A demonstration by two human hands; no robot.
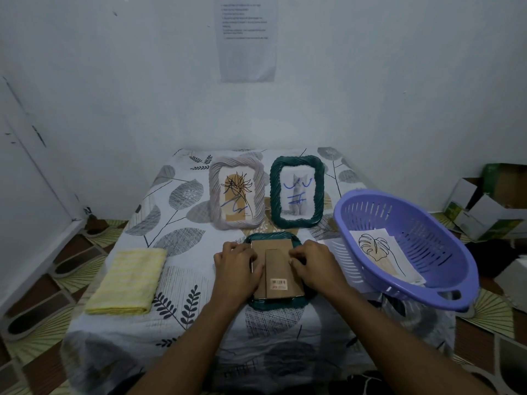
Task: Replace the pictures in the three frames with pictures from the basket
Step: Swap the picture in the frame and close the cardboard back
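Note:
A dark green frame (278, 303) lies face down on the table in front of me, its brown cardboard back (278, 269) with a barcode sticker facing up. My left hand (238, 263) rests on the back's left edge with its fingers curled. My right hand (312, 265) touches the right edge, fingertips bent onto the board. Behind them two frames stand upright: a pale grey one (236, 192) with a plant drawing and a dark green one (297, 191) with a cat picture, both scribbled over in blue. A purple basket (410, 246) at the right holds pictures, the top one a leaf drawing (379, 252).
A folded yellow cloth (128, 280) lies at the table's left. Loose white paper (328, 246) sticks out from under the basket. The table (176, 223) has a leaf-print cover and stands against a white wall. Cardboard boxes (484, 206) sit on the floor at the right.

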